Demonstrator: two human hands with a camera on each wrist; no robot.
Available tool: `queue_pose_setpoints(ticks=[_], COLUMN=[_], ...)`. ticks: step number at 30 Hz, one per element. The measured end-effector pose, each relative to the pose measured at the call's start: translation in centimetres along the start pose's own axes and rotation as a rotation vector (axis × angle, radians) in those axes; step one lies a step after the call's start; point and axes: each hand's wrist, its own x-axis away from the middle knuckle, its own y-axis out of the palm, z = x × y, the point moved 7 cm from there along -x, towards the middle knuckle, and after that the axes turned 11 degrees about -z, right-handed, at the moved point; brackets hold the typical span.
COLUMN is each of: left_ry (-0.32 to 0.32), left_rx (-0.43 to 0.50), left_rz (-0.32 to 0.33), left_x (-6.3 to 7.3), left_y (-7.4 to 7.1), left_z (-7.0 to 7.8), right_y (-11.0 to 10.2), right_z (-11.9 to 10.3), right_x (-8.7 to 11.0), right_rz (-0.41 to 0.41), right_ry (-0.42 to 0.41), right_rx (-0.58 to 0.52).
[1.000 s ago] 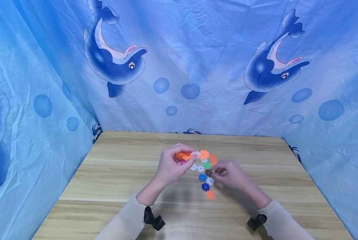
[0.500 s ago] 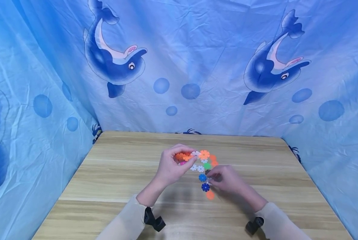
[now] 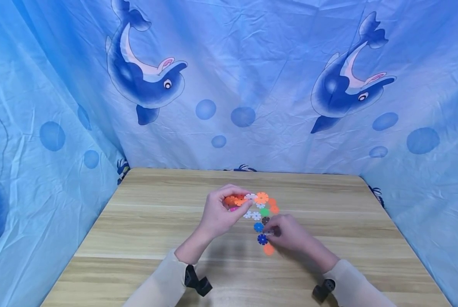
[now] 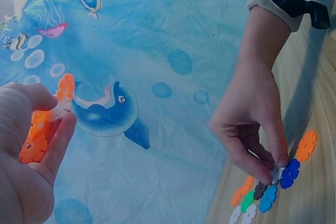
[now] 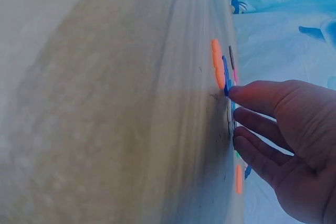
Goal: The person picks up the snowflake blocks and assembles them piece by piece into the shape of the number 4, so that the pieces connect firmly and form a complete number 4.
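Nearest, an orange disc (image 3: 269,249) and a dark blue disc (image 3: 262,239) lie flat on the wooden table (image 3: 136,238), beside the right hand (image 3: 292,233), whose thumb and fingers pinch a white disc (image 4: 276,173). Past these, a blue disc (image 3: 258,227), a brown disc (image 3: 265,221) and a green disc (image 3: 264,212) also look loose, so the joining seems only part done. Farther off, the left hand (image 3: 218,214) holds up an orange-and-white chain (image 3: 262,198) by its white link (image 4: 62,107), seemingly already joined, its thin discs notched like flowers.
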Motion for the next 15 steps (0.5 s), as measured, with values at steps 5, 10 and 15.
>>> queue_pose_setpoints(ticks=[5,10,15], left_ry=[-0.003,-0.014,-0.022], left_rx=[0.007,0.015,0.014], left_rz=[-0.003,0.003,0.003], left_x=[-0.04,-0.05,-0.07], left_y=[-0.05,-0.17,-0.23], left_z=[0.02,-0.05,-0.06], right_y=[-0.15,-0.51,-0.76], right_z=[-0.04,-0.13,-0.04], right_x=[0.09,0.3,0.48], right_rz=[0.014,0.019,-0.007], right_ry=[-0.004,0.008,0.036], right_rx=[0.003,0.055,0.084])
